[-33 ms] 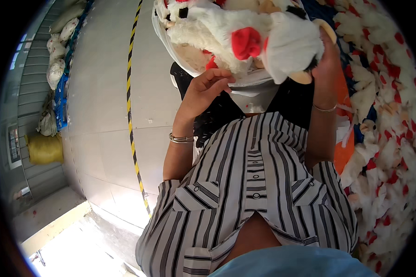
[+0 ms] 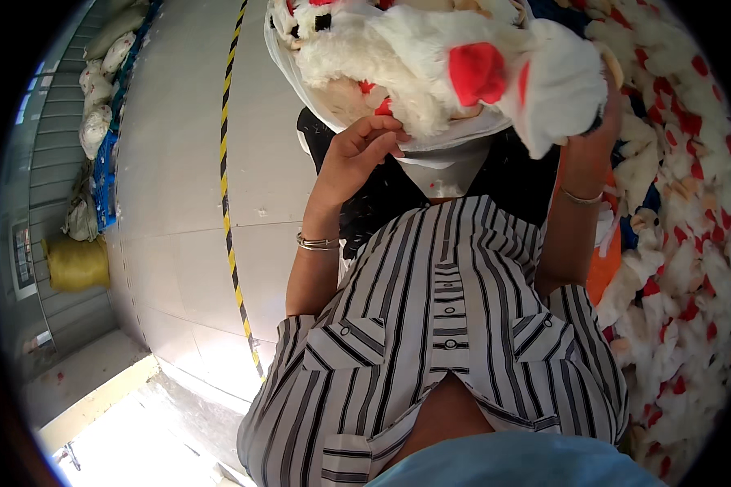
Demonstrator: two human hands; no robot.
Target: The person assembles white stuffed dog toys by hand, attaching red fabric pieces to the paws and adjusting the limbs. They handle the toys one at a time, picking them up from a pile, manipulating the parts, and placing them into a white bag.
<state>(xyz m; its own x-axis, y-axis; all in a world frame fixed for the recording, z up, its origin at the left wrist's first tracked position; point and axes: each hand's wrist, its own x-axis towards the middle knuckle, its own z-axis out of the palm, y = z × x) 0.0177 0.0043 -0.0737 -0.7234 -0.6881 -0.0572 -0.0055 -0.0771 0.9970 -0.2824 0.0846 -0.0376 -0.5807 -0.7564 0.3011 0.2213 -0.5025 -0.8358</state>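
Handling seemed underway: the right hand gripped a fluffy white-and-red plush piece; the left hand curled, its hold unclear; the next move needed steadiness.

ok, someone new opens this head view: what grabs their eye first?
Probably the fluffy white plush piece with red patches at top right of centre, held in the right hand beside a white-rimmed tub of similar plush. Next, the heap of white and red plush pieces filling the right side. Then the black-and-yellow striped tape running down the grey floor on the left.
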